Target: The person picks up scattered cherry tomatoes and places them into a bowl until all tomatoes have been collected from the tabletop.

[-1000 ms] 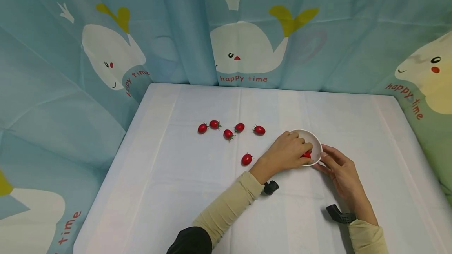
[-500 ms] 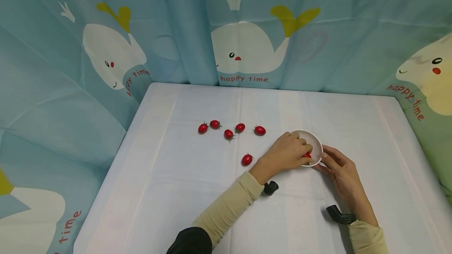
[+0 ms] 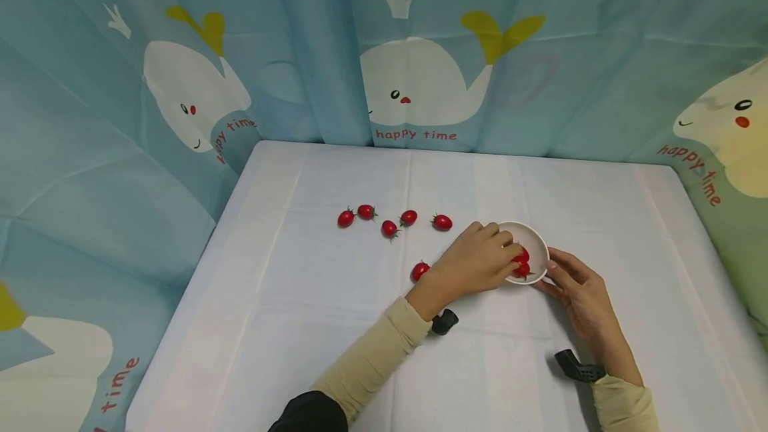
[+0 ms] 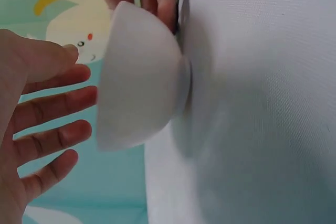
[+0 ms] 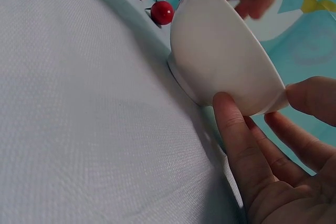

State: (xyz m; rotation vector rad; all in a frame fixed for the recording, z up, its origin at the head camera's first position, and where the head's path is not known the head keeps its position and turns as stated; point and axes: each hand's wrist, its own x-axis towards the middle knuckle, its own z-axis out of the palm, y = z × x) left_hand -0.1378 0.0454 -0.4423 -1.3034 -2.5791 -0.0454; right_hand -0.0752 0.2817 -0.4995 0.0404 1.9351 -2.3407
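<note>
A small white bowl (image 3: 540,251) stands upright on the table with red cherry tomatoes (image 3: 523,268) inside, partly hidden by my left hand (image 3: 471,260). That hand is at the bowl's left rim; in the left wrist view its fingers (image 4: 55,137) are spread and relaxed, holding nothing. My right hand (image 3: 581,295) steadies the bowl from the right. In the right wrist view its thumb (image 5: 315,98) is at the rim and its fingers lie along the bowl's outer wall (image 5: 220,51).
Several loose cherry tomatoes (image 3: 389,229) with green stems lie on the white tablecloth (image 3: 300,325) left of the bowl. One tomato (image 3: 419,271) is close to my left wrist, partly covered by it. A blue-green curtain (image 3: 306,45) printed with whales borders the table.
My left hand has drawn back a little to the left from inside the bowl, so more of the tomatoes in it show. My right hand and the bowl have stayed in place.
</note>
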